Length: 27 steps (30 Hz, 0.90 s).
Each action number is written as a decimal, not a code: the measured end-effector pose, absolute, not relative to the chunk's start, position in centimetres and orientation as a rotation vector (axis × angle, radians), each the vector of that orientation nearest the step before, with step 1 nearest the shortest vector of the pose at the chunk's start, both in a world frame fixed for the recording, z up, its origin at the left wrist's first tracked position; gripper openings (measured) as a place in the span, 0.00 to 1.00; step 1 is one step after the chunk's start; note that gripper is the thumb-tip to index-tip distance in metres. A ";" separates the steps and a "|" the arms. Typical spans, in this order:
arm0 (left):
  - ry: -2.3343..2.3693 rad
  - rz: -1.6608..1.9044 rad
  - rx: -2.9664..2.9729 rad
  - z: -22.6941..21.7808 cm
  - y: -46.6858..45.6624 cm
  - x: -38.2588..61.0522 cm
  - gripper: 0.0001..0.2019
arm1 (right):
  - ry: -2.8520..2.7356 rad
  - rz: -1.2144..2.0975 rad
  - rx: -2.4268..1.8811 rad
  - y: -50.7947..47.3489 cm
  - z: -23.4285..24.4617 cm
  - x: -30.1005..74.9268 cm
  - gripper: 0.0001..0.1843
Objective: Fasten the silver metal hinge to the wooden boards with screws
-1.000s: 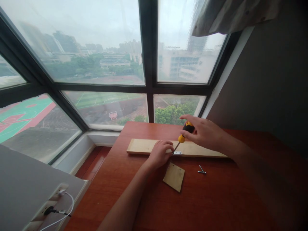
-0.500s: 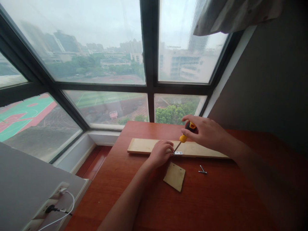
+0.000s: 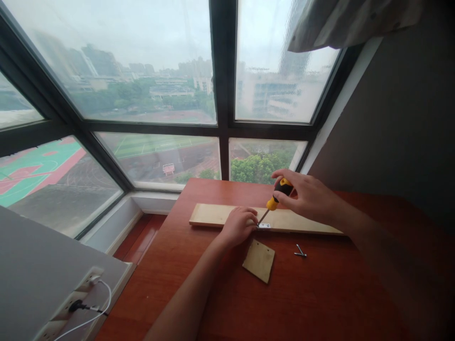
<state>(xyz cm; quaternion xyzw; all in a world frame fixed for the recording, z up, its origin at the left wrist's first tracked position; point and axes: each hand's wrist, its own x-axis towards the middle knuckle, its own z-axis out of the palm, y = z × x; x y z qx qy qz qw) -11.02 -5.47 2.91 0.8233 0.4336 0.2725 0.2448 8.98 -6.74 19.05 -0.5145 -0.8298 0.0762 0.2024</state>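
Note:
My right hand (image 3: 307, 194) grips a screwdriver (image 3: 283, 187) by its black and yellow handle, the fingers curled round its upper part. The screwdriver leans to the right, its shaft running down to the left end of a small silver metal bracket (image 3: 264, 226). That bracket lies on the near edge of a long pale wooden board (image 3: 209, 214). At the bracket's left end, my left hand (image 3: 241, 225) rests on the board with its fingers bent and closed, the fingertips beside the screwdriver tip. Any screw under the tip is hidden or too small to make out.
A small wooden piece (image 3: 259, 261) with two holes lies on the reddish-brown table (image 3: 313, 298), nearer to me than the board. Right of it are loose screws (image 3: 300, 252). Large windows stand behind the table. Plugs and cables (image 3: 81, 307) are at the lower left.
My right hand and the screwdriver handle have shifted very slightly, the fingers a little more open round the handle. The whole view has moved a touch; the board and bracket stay put.

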 end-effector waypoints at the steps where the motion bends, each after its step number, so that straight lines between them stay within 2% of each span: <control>1: 1.184 0.741 2.247 2.9 -5.5 -11.0 0.06 | -2.309 0.160 -1.461 -6.7 19.0 8.9 0.19; 5: 1.184 0.745 2.240 2.9 -5.4 -11.0 0.06 | -2.302 0.159 -1.456 -6.6 19.0 9.0 0.16; 10: 1.182 0.752 2.241 2.8 -5.5 -11.0 0.07 | -2.338 0.330 -1.392 -6.9 19.1 9.3 0.21; 17: 1.179 0.766 2.232 2.7 -5.5 -11.0 0.07 | -2.284 0.180 -1.456 -6.7 19.0 9.4 0.15; 23: 1.178 0.779 2.237 2.6 -5.4 -11.0 0.06 | -2.298 0.400 -1.338 -7.0 19.2 9.6 0.21; 27: 1.174 0.784 2.248 2.5 -5.5 -11.0 0.07 | -2.283 0.203 -1.478 -6.7 19.0 9.4 0.21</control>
